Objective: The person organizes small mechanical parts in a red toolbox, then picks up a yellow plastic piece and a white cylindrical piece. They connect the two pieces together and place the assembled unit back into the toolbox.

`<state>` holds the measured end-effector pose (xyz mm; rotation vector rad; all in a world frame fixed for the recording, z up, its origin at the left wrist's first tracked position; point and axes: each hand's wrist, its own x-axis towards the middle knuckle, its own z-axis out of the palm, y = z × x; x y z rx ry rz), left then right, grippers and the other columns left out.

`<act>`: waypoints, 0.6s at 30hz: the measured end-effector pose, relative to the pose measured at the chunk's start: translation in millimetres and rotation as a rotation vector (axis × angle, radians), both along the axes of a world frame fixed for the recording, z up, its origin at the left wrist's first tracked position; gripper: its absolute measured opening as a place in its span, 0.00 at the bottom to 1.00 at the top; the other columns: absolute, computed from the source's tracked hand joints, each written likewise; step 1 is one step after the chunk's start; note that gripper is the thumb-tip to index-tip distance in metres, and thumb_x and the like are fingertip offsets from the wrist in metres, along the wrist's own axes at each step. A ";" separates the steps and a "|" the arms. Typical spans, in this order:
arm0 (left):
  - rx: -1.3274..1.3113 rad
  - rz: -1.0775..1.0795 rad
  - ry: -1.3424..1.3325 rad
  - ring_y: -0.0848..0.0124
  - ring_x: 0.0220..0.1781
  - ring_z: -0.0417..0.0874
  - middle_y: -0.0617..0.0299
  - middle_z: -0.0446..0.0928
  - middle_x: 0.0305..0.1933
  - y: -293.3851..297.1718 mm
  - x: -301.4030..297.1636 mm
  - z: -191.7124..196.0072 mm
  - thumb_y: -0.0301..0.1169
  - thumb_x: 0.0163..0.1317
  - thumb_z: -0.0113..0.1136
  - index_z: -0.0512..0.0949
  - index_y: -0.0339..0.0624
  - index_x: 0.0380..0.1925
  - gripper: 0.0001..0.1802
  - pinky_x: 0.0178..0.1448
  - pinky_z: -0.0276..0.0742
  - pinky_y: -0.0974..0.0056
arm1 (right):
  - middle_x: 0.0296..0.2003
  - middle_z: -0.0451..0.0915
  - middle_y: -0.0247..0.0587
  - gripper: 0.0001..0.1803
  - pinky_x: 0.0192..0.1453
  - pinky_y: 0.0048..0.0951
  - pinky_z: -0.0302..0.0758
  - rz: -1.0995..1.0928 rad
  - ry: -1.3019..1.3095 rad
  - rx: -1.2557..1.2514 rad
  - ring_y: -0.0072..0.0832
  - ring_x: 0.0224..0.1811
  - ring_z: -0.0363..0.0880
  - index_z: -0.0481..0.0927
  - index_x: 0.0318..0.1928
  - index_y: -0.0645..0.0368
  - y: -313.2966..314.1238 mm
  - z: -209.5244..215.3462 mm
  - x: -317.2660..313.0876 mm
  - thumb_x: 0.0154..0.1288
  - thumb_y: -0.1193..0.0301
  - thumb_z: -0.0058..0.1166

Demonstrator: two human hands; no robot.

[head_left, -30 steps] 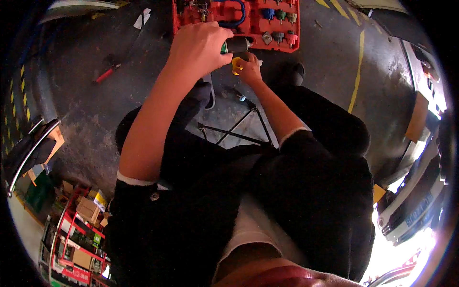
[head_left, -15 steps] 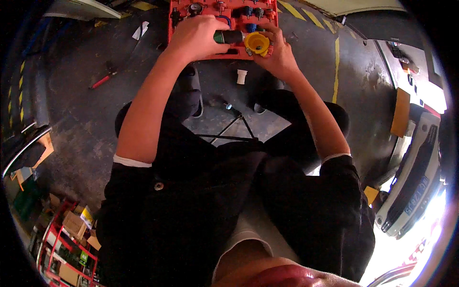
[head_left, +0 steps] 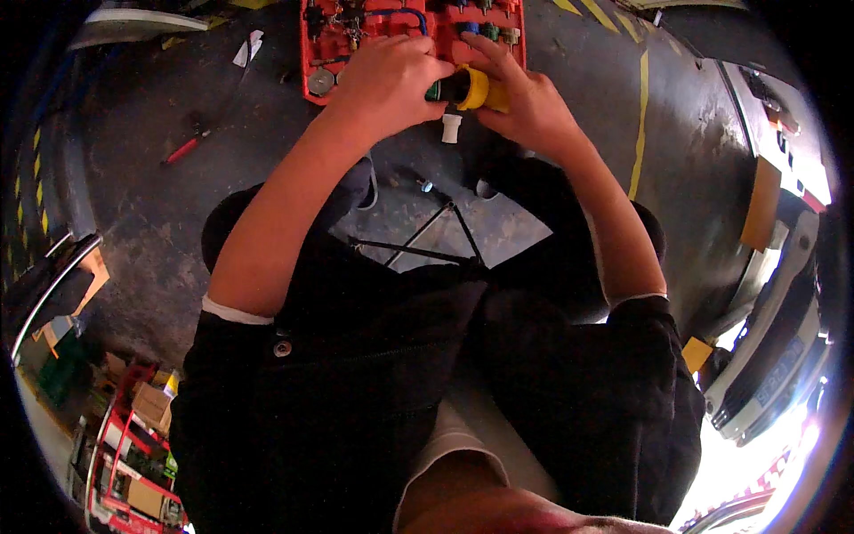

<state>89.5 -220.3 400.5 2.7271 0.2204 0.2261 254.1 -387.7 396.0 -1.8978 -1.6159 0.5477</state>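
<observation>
My left hand [head_left: 391,87] is closed around a black and green cylindrical piece [head_left: 455,87], its black end pointing right. Wrapped round a yellow cup-shaped fitting [head_left: 487,91] is my right hand [head_left: 535,109], with the forefinger reaching over its top. The fitting lies on its side, its wide rim against the black end; whether that end sits inside is hard to tell. Both hands are above the near edge of an open red case [head_left: 313,64] that holds a blue hose [head_left: 411,13], metal fittings and several coloured adapters. On the floor just below the hands stands a white flanged tube [head_left: 452,128].
Between my knees is a folding stool's black frame [head_left: 452,206], near a small blue-white item [head_left: 426,186]. A red-handled tool [head_left: 184,149] and a white paper scrap [head_left: 249,48] lie left. A red shelf rack [head_left: 111,463] and a car bumper [head_left: 772,356] flank me.
The yellow fitting has turned from mouth-up to lying sideways, and its rim has come up to the black end of the cylindrical piece. Both hands remain closed on their pieces.
</observation>
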 end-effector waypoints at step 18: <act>0.235 -0.167 -0.124 0.63 0.50 0.79 0.65 0.77 0.42 -17.9 -1.8 -5.3 0.36 0.41 0.76 0.86 0.52 0.43 0.23 0.57 0.75 0.56 | 0.53 0.83 0.56 0.51 0.63 0.42 0.77 0.103 0.126 -0.249 0.49 0.58 0.82 0.59 0.76 0.47 -12.3 7.0 9.8 0.51 0.72 0.70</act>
